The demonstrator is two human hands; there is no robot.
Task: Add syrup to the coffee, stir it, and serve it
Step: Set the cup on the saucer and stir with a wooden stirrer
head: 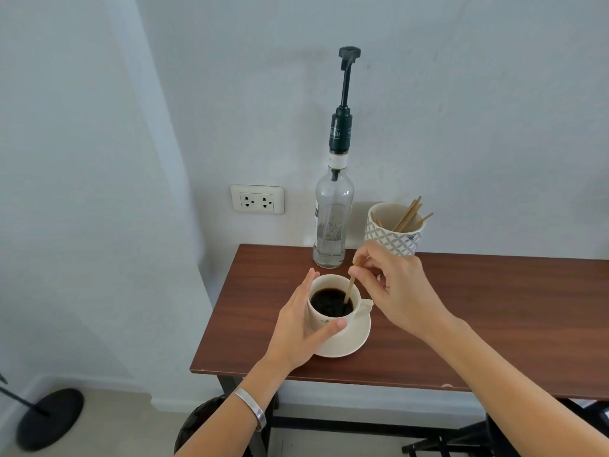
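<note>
A cream coffee cup (pixel 324 319) full of black coffee (pixel 331 303) stands on a cream saucer (pixel 354 341) near the left end of the brown table (pixel 461 324). My left hand (pixel 300 328) wraps around the cup's left side, thumb across its front. My right hand (pixel 400 291) pinches a thin wooden stir stick (pixel 350 288) whose lower end dips into the coffee. Behind the cup, against the wall, stands a clear glass syrup bottle (pixel 333 222) with a tall black pump, holding only a little liquid at its base.
A patterned grey-and-white holder (pixel 393 235) with several wooden sticks stands right of the bottle. A double wall socket (pixel 257 199) is on the wall to the left. The table's left edge lies close to the cup. A black round stand base (pixel 49 418) sits on the floor.
</note>
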